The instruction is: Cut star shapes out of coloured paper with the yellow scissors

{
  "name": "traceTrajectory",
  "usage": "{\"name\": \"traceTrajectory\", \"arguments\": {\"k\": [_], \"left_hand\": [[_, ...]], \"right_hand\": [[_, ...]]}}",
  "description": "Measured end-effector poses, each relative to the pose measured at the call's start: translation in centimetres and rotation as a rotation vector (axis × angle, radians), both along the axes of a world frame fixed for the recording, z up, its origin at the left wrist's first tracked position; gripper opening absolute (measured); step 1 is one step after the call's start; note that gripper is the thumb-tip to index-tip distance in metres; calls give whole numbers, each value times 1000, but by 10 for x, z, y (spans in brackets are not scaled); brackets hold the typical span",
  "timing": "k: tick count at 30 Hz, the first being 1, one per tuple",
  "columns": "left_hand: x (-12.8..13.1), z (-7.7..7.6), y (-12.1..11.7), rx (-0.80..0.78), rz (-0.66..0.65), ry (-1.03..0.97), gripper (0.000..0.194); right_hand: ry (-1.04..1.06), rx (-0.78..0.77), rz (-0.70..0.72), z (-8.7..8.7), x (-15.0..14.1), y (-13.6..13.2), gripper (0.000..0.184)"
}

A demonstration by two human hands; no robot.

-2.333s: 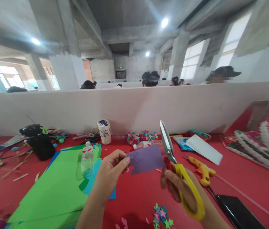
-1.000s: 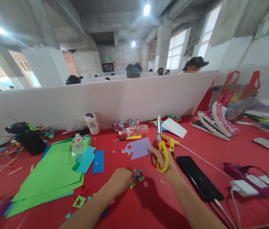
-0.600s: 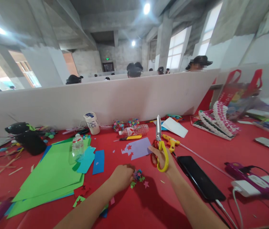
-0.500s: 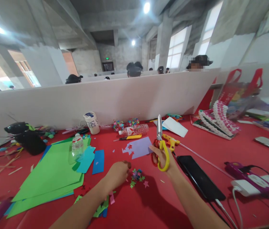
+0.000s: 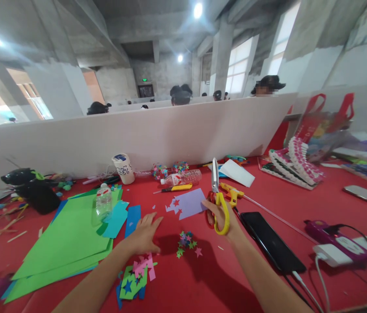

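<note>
My right hand grips a pair of scissors with red and yellow handles, blades pointing up and away. Its fingertips are at the right edge of a purple paper sheet; whether they pinch it I cannot tell. Star-shaped notches mark the sheet's left side. My left hand is spread with nothing in it, over the near end of a blue paper strip. Between the hands lies a small pile of cut paper stars. Pink and green paper offcuts rest below my left hand.
Green sheets with a clear bottle on top lie left. Behind are a paper cup, a lying bottle and a yellow utility knife. At right are a yellow glue gun, a phone and a power strip.
My left hand has moved left, away from the star pile, and its curled fingers have spread. The pink and green offcuts show more now. My right hand still holds the scissors.
</note>
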State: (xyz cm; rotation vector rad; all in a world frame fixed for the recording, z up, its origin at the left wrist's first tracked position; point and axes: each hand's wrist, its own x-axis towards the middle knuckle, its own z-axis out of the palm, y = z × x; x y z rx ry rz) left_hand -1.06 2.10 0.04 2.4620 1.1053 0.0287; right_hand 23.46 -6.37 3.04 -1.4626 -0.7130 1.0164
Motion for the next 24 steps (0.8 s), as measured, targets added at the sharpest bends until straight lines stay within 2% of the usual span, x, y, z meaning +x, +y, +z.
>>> {"name": "traceTrajectory", "arguments": {"k": [1, 2, 4, 5, 6, 11, 19, 21, 24], "left_hand": [[-3, 3, 4, -1, 11, -20, 90], [-5, 6, 7, 0, 21, -50, 76], [-6, 9, 12, 7, 56, -126, 32], [-5, 11, 13, 8, 78, -173, 16], [-4, 12, 13, 6, 103, -224, 12], [13, 24, 7, -108, 190, -504, 20], [34, 66, -15, -470, 219, -780, 47], [36, 74, -22, -608, 220, -847, 38], [39, 80, -27, -635, 223, -870, 33]], "right_hand": [[-1, 3, 1, -1, 0, 0, 28], [-2, 6, 4, -1, 1, 0, 28], [-8, 13, 18, -2, 2, 1, 28], [-11, 16, 28, -3, 2, 1, 28], [-16, 18, 38, -2, 2, 1, 28], [-34, 27, 80, 2, -2, 1, 28], [-68, 29, 181, 11, -9, -4, 27], [-87, 32, 204, 14, -11, -7, 27], [-113, 65, 216, 17, -13, -10, 26]]}}
